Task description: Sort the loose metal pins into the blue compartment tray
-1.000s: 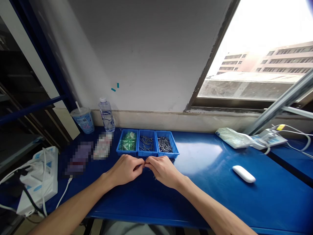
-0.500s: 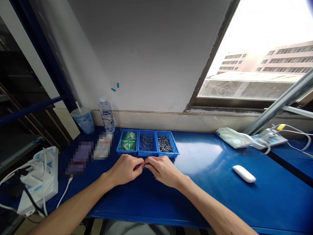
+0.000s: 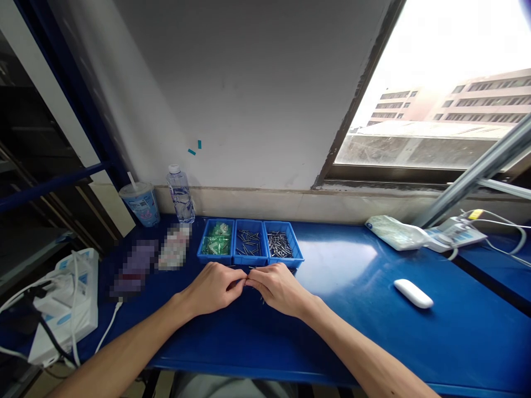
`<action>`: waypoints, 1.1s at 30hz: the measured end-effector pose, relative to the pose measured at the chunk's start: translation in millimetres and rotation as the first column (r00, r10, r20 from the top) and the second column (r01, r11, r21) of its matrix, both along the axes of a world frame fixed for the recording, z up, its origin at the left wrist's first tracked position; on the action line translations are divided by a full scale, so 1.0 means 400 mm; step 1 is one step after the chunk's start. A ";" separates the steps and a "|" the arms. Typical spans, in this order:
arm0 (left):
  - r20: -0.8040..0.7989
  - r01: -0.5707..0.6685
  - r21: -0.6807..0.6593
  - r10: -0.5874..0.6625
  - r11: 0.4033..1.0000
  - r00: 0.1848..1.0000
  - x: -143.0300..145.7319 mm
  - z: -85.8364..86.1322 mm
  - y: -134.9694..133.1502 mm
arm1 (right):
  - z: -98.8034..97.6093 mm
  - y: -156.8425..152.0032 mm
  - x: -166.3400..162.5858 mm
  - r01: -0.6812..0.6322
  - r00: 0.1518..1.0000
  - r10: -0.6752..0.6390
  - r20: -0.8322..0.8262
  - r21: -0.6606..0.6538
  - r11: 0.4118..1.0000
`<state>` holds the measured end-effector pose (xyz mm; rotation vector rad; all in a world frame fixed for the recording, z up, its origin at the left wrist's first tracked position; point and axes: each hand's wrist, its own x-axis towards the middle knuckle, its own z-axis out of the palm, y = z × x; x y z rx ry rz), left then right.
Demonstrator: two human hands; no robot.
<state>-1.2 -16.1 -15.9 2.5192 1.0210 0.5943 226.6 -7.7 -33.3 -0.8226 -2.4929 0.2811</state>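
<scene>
My left hand [image 3: 218, 287] and my right hand [image 3: 277, 288] meet just in front of three blue bins, above the blue table. Both are closed in a pinch, thumbs against forefingers, with the fingertips touching. Whatever sits between them is too small and too hidden to name. The left bin [image 3: 199, 255] holds green clear packets [image 3: 218, 243]. Loose dark screws [image 3: 249, 242] lie in the middle bin [image 3: 250, 261]. Many shiny metal screw-like pieces [image 3: 279, 245] fill part of the right bin [image 3: 299, 255]. A few thin metal pieces show partly behind and below my fingers.
A water bottle [image 3: 181, 194] and a lidded cup [image 3: 141, 203] stand at the back left. Power strips with cables [image 3: 68, 304] lie far left. On the right are a white case [image 3: 414, 293], a plastic packet [image 3: 394, 233] and another power strip [image 3: 456, 235].
The fingertips have drawn slightly closer together, covering the small metallic bit that showed between them. Otherwise the hands and bins keep their places.
</scene>
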 end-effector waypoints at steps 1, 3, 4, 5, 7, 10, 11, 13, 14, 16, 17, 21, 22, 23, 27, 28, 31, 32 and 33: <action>0.003 0.001 0.000 -0.001 1.000 1.000 0.000 0.000 0.000 | 0.000 0.000 0.000 -0.002 1.000 0.002 -0.001 0.000 1.000; 0.004 0.003 0.003 -0.003 1.000 1.000 0.000 0.000 -0.001 | 0.000 0.000 -0.001 -0.006 1.000 0.006 -0.004 0.000 1.000; 0.003 0.002 0.006 -0.002 1.000 1.000 0.000 0.000 -0.001 | 0.000 0.000 -0.001 -0.008 1.000 0.008 -0.007 -0.002 1.000; 0.003 0.001 0.008 -0.001 1.000 1.000 0.000 0.000 -0.001 | 0.000 0.000 -0.001 -0.008 1.000 0.008 -0.011 -0.003 1.000; 0.006 -0.004 0.007 0.004 1.000 1.000 -0.001 0.001 -0.001 | 0.001 -0.001 -0.001 -0.006 1.000 0.006 -0.021 -0.005 1.000; 0.023 -0.012 -0.001 0.012 1.000 1.000 -0.002 0.002 0.000 | 0.002 0.000 0.000 -0.004 0.999 0.004 -0.042 -0.002 1.000; 0.030 -0.016 0.000 0.016 1.000 0.999 -0.003 0.002 0.001 | 0.001 0.000 0.000 -0.002 0.999 0.002 -0.048 0.000 1.000; 0.041 -0.035 0.013 0.034 0.999 0.999 -0.004 0.001 0.003 | 0.000 0.002 0.002 0.009 0.999 -0.009 -0.052 0.006 1.000; 0.046 -0.045 0.020 0.044 0.999 0.998 -0.004 0.000 0.004 | -0.001 0.004 0.003 0.019 0.999 -0.018 -0.051 0.009 1.000; 0.057 -0.061 0.025 0.060 0.998 0.997 -0.005 -0.001 0.006 | -0.003 0.006 0.006 0.036 0.998 -0.035 -0.047 0.015 0.999; 0.062 -0.066 0.026 0.065 0.997 0.996 -0.005 -0.001 0.006 | -0.004 0.006 0.007 0.042 0.998 -0.041 -0.046 0.016 0.999; 0.070 -0.072 0.034 0.069 0.997 0.995 -0.006 0.000 0.005 | -0.005 0.008 0.009 0.050 0.997 -0.049 -0.052 0.012 0.999; 0.071 -0.074 0.036 0.071 0.997 0.995 -0.007 0.000 0.005 | -0.004 0.008 0.009 0.050 0.997 -0.050 -0.056 0.010 0.999; 0.072 -0.076 0.038 0.073 0.996 0.995 -0.007 0.001 0.005 | -0.004 0.008 0.009 0.050 0.997 -0.049 -0.059 0.009 0.999; 0.076 -0.080 0.040 0.076 0.996 0.994 -0.008 0.001 0.008 | 0.001 0.009 0.009 0.056 0.997 -0.055 -0.062 0.017 0.998; 0.075 -0.080 0.042 0.077 0.996 0.994 -0.008 0.001 0.009 | 0.002 0.009 0.009 0.059 0.996 -0.058 -0.061 0.021 0.998; 0.078 -0.082 0.045 0.078 0.996 0.994 -0.009 0.002 0.010 | 0.005 0.010 0.011 0.067 0.996 -0.066 -0.056 0.028 0.997; 0.080 -0.082 0.045 0.078 0.996 0.994 -0.009 0.003 0.010 | 0.006 0.010 0.011 0.070 0.996 -0.069 -0.053 0.028 0.997; 0.082 -0.083 0.044 0.079 0.996 0.993 -0.010 0.003 0.009 | 0.006 0.010 0.012 0.074 0.996 -0.072 -0.049 0.026 0.997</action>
